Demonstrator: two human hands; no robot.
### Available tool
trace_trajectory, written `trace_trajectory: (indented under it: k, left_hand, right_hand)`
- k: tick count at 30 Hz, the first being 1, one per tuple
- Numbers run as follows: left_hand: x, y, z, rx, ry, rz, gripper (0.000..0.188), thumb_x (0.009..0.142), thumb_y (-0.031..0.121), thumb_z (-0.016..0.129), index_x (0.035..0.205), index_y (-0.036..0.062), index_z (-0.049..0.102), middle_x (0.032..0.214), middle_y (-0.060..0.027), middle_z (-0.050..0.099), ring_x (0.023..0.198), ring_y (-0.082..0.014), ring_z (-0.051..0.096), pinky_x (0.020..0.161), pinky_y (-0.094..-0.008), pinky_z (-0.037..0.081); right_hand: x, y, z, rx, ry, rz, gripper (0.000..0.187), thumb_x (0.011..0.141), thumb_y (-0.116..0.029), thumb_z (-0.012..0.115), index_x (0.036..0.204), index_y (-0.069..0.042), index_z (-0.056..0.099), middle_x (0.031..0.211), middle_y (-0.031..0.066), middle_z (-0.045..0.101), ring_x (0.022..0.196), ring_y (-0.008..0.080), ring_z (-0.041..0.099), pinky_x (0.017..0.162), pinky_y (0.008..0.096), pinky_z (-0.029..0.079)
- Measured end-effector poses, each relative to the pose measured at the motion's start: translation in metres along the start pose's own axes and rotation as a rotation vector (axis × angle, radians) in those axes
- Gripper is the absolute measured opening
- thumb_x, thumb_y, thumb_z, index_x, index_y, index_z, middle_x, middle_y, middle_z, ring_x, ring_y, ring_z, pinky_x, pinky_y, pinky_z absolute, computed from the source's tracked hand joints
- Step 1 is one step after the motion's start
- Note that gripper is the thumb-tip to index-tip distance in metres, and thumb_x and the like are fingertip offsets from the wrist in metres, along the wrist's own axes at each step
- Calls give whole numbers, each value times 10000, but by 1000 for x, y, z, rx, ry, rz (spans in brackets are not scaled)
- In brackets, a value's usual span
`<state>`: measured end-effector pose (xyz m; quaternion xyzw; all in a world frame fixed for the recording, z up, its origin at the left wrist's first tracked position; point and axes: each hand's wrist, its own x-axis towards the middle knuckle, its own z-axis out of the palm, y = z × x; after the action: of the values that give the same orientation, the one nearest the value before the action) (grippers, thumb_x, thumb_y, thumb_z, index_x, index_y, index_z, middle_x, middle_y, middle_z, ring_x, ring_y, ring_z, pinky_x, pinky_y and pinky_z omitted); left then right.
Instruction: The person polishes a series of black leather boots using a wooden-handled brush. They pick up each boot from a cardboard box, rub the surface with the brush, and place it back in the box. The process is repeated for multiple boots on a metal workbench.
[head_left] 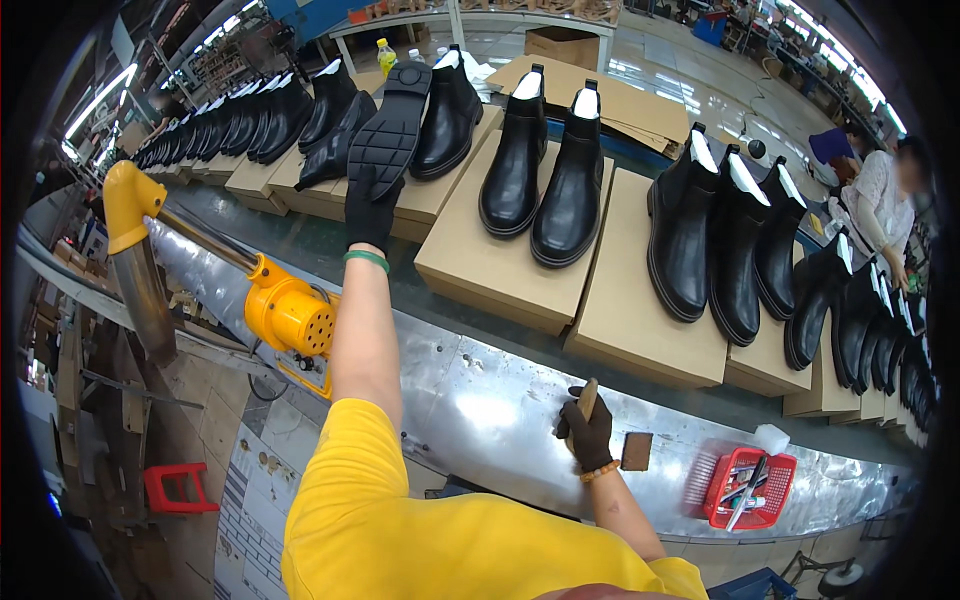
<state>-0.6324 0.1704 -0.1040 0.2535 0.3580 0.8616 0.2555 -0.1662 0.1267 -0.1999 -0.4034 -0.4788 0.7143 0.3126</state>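
My left hand [370, 215], in a black glove, reaches out to the row of boots and grips a black ankle boot [388, 125]. That boot is tipped up, its dark ridged sole facing me. Another black boot [445, 125] stands just right of it, with white stuffing in its top. Low over the metal bench, my gloved right hand [592, 432] is closed around a slim tan tool [584, 405] that looks like wood. Its kind is partly hidden by my fingers. Beside that wrist lies a flat brown block [636, 451].
Black boots on tan cardboard boxes [505, 265] line the far side of the metal bench [470, 390]. A yellow machine [290, 315] sits left of my arm. At right are a red basket [750, 488] of tools and a person [885, 200]. A red stool [180, 488] stands lower left.
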Motion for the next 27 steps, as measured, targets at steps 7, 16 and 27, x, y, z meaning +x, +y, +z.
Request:
trace_trajectory:
  k: [7, 16, 27]
  left_hand:
    - [-120, 43, 30, -130, -149, -58, 439, 873, 111, 527, 1295, 73, 411, 1250, -113, 501, 1074, -241, 541, 884, -385, 464]
    - [-277, 64, 4, -88, -314, -173, 559, 802, 84, 605, 1304, 30, 365, 1223, -140, 501, 1132, -249, 498, 922, -361, 452]
    - [-350, 7, 68, -343, -184, -541, 562, 915, 298, 479, 1368, 100, 212, 1273, -135, 422, 1145, -265, 468, 896, -374, 457]
  right_hand:
    - [11, -29, 0, 46, -50, 145, 263, 793, -104, 630, 1021, -52, 511, 726, 54, 576, 506, 139, 541, 442, 267, 444]
    - [-36, -103, 14, 828, -465, 59, 516, 910, -307, 474, 1365, -132, 304, 1157, 130, 549, 617, 151, 576, 470, 227, 467]
    - [-125, -77, 5, 135, -20, -1, 592, 619, -52, 585, 1178, -4, 397, 795, 89, 544, 493, 152, 525, 421, 234, 437]
